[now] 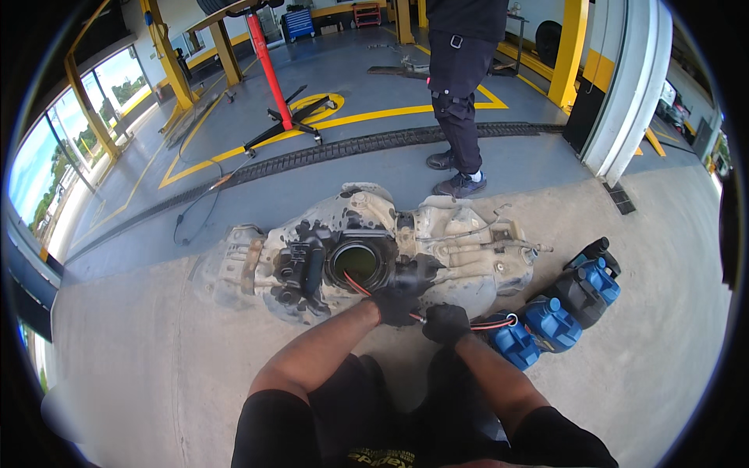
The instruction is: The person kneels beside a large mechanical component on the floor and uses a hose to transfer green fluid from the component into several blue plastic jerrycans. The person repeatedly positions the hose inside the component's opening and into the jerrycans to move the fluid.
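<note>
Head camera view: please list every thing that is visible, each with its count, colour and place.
fuel tank: one, dirty white with black fittings, on the concrete floor in front of the person, round opening on top
hose: one, red, running from the tank opening through both hands toward the canisters
canisters: about four, blue and black, on the floor right of the tank
stand: one, red post on black legs, far left
lift columns: several, yellow, at the back
other person: one, dark clothes, standing behind the tank
left hand: black glove, gripping the hose
right hand: black glove, gripping the hose
</note>
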Demonstrator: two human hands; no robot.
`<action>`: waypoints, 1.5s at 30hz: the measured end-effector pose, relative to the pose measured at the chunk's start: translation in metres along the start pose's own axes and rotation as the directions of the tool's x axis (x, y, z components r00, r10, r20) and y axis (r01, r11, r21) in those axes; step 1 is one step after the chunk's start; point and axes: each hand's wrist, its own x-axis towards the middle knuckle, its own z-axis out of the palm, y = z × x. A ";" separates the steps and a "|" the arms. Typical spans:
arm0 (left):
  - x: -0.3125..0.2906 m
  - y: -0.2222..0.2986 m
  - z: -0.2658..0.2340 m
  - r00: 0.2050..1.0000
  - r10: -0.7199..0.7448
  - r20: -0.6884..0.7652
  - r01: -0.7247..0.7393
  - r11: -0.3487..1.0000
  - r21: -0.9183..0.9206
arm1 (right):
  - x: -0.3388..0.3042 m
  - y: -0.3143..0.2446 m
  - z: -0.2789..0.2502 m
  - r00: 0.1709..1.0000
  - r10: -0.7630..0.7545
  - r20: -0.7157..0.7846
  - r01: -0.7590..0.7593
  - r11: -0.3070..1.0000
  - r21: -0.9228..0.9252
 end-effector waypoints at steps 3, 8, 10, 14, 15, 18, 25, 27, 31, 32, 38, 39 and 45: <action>0.007 -0.022 0.036 0.998 -0.069 0.002 0.069 0.994 -0.086 | -0.001 -0.010 0.009 0.998 0.002 -0.057 0.003 0.996 0.088; 0.013 -0.014 0.029 1.000 -0.013 -0.021 0.013 1.000 0.001 | -0.005 -0.005 0.007 0.989 -0.036 -0.147 0.041 0.999 0.030; 0.013 -0.015 0.033 0.999 0.002 -0.037 -0.001 1.000 0.025 | -0.004 -0.007 0.004 0.987 -0.048 -0.151 0.049 0.999 0.007; 0.014 -0.016 0.037 0.997 0.000 -0.083 0.004 0.999 0.042 | -0.002 -0.008 0.005 0.988 -0.055 -0.144 0.056 0.998 0.007; 0.014 -0.015 0.036 0.997 -0.007 -0.078 0.010 0.999 0.041 | -0.002 -0.007 0.006 0.987 -0.056 -0.148 0.056 0.998 0.000; 0.013 -0.014 0.032 0.997 0.008 -0.071 -0.007 1.000 0.016 | -0.002 -0.007 0.004 0.995 -0.036 -0.097 0.035 0.999 -0.011; 0.023 -0.025 0.051 0.991 0.057 -0.118 -0.049 0.996 0.072 | -0.001 -0.004 0.019 0.989 -0.070 -0.131 0.070 0.998 -0.011; 0.022 -0.025 0.050 0.996 0.028 -0.081 -0.024 0.998 0.059 | -0.002 -0.009 0.015 0.985 -0.079 -0.154 0.084 0.996 0.023; 0.018 -0.015 0.034 0.999 0.008 -0.041 -0.006 0.998 0.063 | -0.003 -0.002 0.020 0.972 -0.084 -0.219 0.092 0.996 0.022; 0.015 -0.012 0.030 0.999 -0.001 -0.049 0.004 0.998 0.055 | -0.003 0.001 0.021 0.976 -0.068 -0.205 0.076 0.997 0.033; 0.014 -0.015 0.036 0.997 -0.015 -0.082 0.020 0.998 0.064 | 0.001 -0.009 0.008 0.988 -0.057 -0.144 0.061 0.998 0.026; 0.014 -0.014 0.035 0.997 -0.027 -0.071 0.031 0.998 0.053 | 0.000 -0.008 0.006 0.989 -0.051 -0.138 0.054 0.998 0.020; 0.019 -0.017 0.037 0.999 -0.003 -0.049 0.007 0.997 0.076 | 0.000 -0.011 0.002 0.993 -0.033 -0.112 0.037 0.999 0.030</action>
